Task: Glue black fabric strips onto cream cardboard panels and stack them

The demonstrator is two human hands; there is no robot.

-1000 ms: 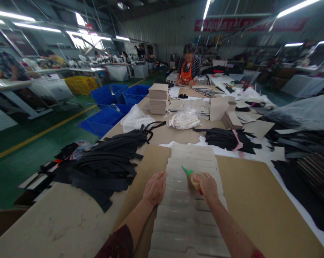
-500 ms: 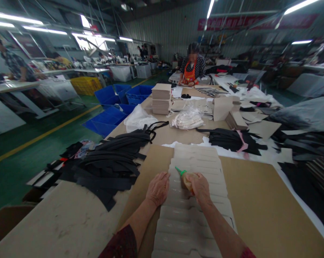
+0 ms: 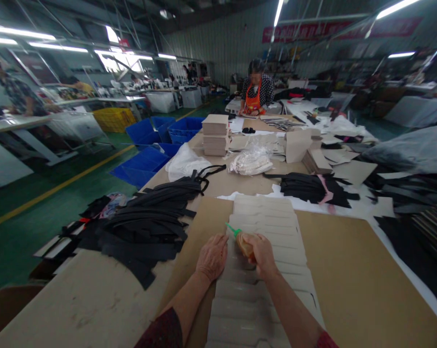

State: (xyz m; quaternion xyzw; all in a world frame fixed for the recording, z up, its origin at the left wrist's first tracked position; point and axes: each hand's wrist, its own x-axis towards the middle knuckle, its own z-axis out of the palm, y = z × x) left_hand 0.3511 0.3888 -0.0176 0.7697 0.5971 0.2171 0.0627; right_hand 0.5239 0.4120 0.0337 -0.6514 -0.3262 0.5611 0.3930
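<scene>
Overlapping pale grey card pieces (image 3: 265, 217) form a long row running away from me on a brown board (image 3: 349, 270). My right hand (image 3: 262, 253) is wrapped round a squeeze glue bottle (image 3: 245, 244), amber-coloured with a green nozzle. The bottle is tilted over the row, its nozzle pointing up and left near the row's left edge. My left hand (image 3: 213, 256) lies flat with fingers stretched forward, its fingertips at that left edge. Shiny wet-looking streaks show on the nearer pieces.
Black fabric strips (image 3: 142, 222) are heaped on the left. Another black bundle (image 3: 309, 188) lies ahead right, tied in pink. Beyond stand a card stack (image 3: 216, 135), a plastic-wrapped white bundle (image 3: 253, 162) and blue bins (image 3: 142, 164). A co-worker in an orange apron (image 3: 253, 102) works at the far end.
My right hand has moved the glue bottle leftward, bringing the nozzle to the row's left edge. My left hand has stayed nearly in place. The view has shifted slightly.
</scene>
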